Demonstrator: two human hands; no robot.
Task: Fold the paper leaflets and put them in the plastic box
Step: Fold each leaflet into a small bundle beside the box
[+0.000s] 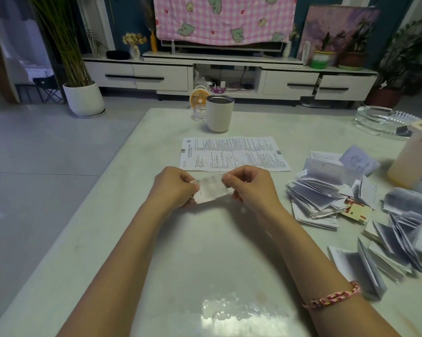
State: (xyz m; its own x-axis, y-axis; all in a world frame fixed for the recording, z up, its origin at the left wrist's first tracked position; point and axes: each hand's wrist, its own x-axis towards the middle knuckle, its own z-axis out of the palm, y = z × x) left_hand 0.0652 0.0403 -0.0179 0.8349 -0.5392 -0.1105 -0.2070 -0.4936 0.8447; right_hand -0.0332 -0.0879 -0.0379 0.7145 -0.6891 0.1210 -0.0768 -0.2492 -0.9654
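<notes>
- Head view: a small, partly folded leaflet (211, 189) is held low over the table (205, 251), straight in front of the person. The left hand (173, 188) pinches its left end and the right hand (251, 186) pinches its right end.
- Risk, as I judge it: the paper is thin and blurred here, so its edges may not line up when the crease is pressed. A skewed fold would give a bulky, springy packet.
- Such a packet could pop open and sit badly in the plastic box (414, 159), which stands well apart at the right edge of the table, partly out of frame.
- The reach to that box passes over the loose heap of folded leaflets (326, 190) on the right. A low sweep of the forearm could scatter them or push some off the table.
- One unfolded leaflet (231, 153) lies flat just beyond the hands, near a cup (219, 113). A hasty grab there could knock the cup.
- Pose: both forearms stretch forward and converge, with the hands close together. Each hand has its fingers curled inward round its end of the paper. Whether either hand touches the tabletop I cannot tell.
- A braided bracelet (331, 297) circles the right wrist.
</notes>
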